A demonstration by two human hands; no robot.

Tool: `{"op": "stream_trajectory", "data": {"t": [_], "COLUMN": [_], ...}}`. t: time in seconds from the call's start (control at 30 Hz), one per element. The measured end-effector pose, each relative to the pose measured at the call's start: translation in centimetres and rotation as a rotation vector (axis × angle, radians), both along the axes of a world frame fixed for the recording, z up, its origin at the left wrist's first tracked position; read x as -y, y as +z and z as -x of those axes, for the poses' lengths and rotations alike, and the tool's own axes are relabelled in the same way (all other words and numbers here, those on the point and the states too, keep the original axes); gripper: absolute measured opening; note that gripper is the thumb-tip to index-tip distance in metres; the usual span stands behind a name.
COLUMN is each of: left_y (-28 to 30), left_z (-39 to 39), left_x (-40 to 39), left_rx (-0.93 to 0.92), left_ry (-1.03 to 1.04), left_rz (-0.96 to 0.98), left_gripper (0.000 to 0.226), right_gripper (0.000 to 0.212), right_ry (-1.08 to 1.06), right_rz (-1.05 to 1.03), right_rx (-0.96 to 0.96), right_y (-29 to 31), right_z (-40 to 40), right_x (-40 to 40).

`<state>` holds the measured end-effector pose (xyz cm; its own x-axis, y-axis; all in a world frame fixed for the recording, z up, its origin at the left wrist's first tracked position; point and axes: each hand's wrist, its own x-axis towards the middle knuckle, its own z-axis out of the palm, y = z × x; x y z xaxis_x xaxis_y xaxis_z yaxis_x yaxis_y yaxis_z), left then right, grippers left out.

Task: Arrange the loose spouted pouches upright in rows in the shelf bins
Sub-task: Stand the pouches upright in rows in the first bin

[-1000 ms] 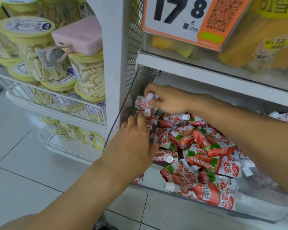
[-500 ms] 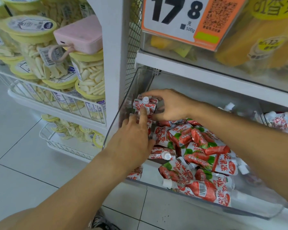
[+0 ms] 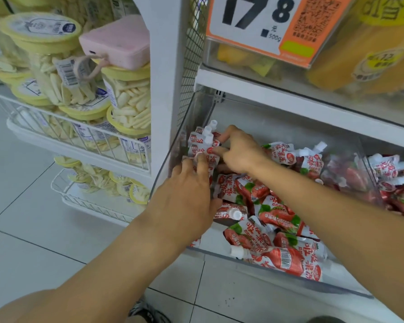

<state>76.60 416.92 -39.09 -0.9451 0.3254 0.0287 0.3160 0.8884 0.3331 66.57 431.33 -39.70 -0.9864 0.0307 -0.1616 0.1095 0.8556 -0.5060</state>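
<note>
Two hands work at the left end of a clear shelf bin (image 3: 191,117): left hand (image 3: 184,197) presses straight fingers against upright spouted pouches (image 3: 202,145); right hand (image 3: 238,152) pinches them. Loose pouches (image 3: 266,220) lie heaped alongside.

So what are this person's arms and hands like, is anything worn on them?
Both arms are bare as far as the picture shows: no sleeves, gloves, watch or rings visible on the left hand or the right hand. The nails look short and unpainted.
</note>
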Motion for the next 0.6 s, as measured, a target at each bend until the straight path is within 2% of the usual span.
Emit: {"op": "stream_trajectory", "data": {"t": [0.07, 0.13, 0.2, 0.27, 0.43, 0.53, 0.57, 0.6], "left_y": [0.1, 0.2, 0.3, 0.4, 0.2, 0.3, 0.5, 0.7], "left_z": [-0.2, -0.4, -0.6, -0.7, -0.9, -0.8, -0.8, -0.8], "left_x": [0.1, 0.1, 0.1, 0.1, 0.5, 0.7, 0.7, 0.6], "left_rx": [-0.004, -0.017, -0.007, 0.02, 0.02, 0.032, 0.031, 0.009], "left_ry": [-0.011, -0.02, -0.024, -0.035, -0.049, -0.049, -0.048, -0.048], "left_rz": [0.012, 0.037, 0.068, 0.094, 0.095, 0.055, 0.049, 0.053], "left_gripper": [0.081, 0.075, 0.07, 0.065, 0.056, 0.054, 0.055, 0.056], "right_gripper": [0.035, 0.045, 0.053, 0.052, 0.046, 0.049, 0.054, 0.054], "right_ry": [0.011, 0.059, 0.075, 0.072, 0.034, 0.024, 0.045, 0.101], "right_rz": [-0.003, -0.03, 0.037, 0.121, 0.147, 0.56, 0.627, 0.566], "right_rx": [0.003, 0.032, 0.127, 0.228, 0.284, 0.492, 0.507, 0.454], "right_y": [-0.2, -0.3, 0.8, 2.2, 1.8, 3.2, 4.2, 5.0], "right_z": [-0.3, -0.4, -0.2, -0.4, -2.7, -4.3, -5.2, -6.2], "right_x": [0.6, 1.2, 1.1, 0.6, 1.0, -0.7, -1.7, -2.9]}}
